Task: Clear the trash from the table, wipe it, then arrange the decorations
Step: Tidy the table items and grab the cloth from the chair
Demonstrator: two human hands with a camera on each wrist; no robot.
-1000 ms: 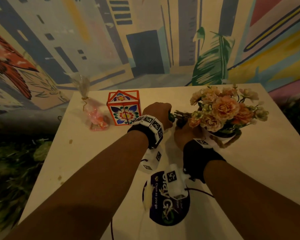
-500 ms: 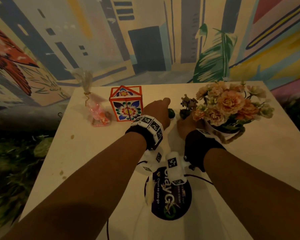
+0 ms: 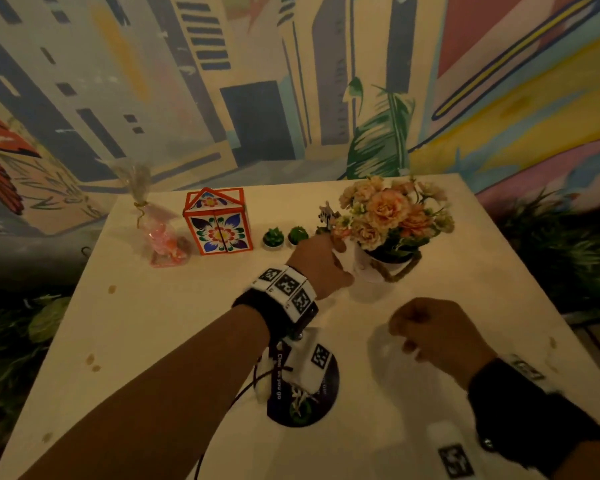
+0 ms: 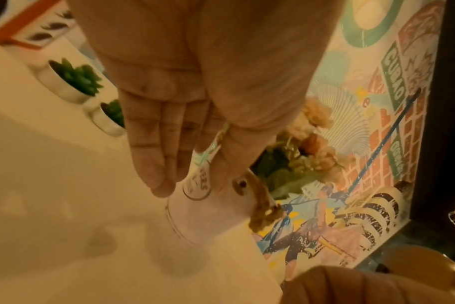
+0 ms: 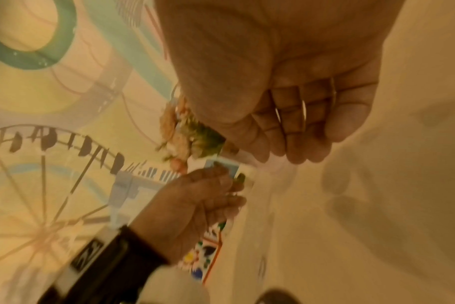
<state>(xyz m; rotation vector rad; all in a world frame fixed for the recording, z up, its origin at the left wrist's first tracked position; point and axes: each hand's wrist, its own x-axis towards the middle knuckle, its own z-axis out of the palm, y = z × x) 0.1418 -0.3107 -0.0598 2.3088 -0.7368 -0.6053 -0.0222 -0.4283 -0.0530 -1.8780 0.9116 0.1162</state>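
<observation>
Now decorations are being arranged: the vase (image 3: 371, 282) is being touched by the left grip (image 3: 321, 268), fingers straight; the right grip (image 3: 440, 332), loosely curled, is holding nothing; nudging into line is judged next.

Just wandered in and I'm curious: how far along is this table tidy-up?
No trash shows, though brown spots still mark the table. Candy bag, floral box and two succulent pots line the back. The left hand touches the flower pot; the right hand holds nothing. Placing that pot seems left.
</observation>
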